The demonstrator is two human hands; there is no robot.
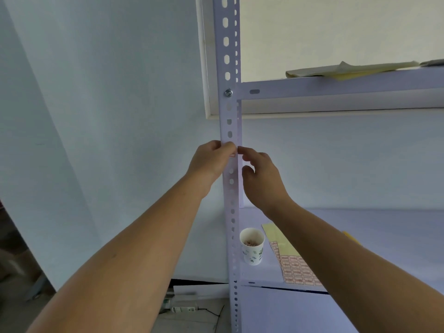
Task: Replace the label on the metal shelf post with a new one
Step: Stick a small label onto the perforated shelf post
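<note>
Your left hand (pixel 211 159) pinches the red-edged label (pixel 232 155) on the shelf post (pixel 227 68); your right hand (pixel 262 179) touches the post beside it, grip unclear; print unreadable.

- We look through one wide-angle camera worn on the head. It faces forward and slightly down, square to the metal shelf post (pixel 230 116), which runs from top to bottom through the middle.
- We stand close. Both forearms enter from the near bottom edge, and the left hand (pixel 211 159) and right hand (pixel 262 179) meet at the post near the centre.
- The wall (pixel 108 104) fills our left.
- On our right, the upper shelf (pixel 336 85) shows edge-on and the lower shelf (pixel 384 224) shows from above.
</note>
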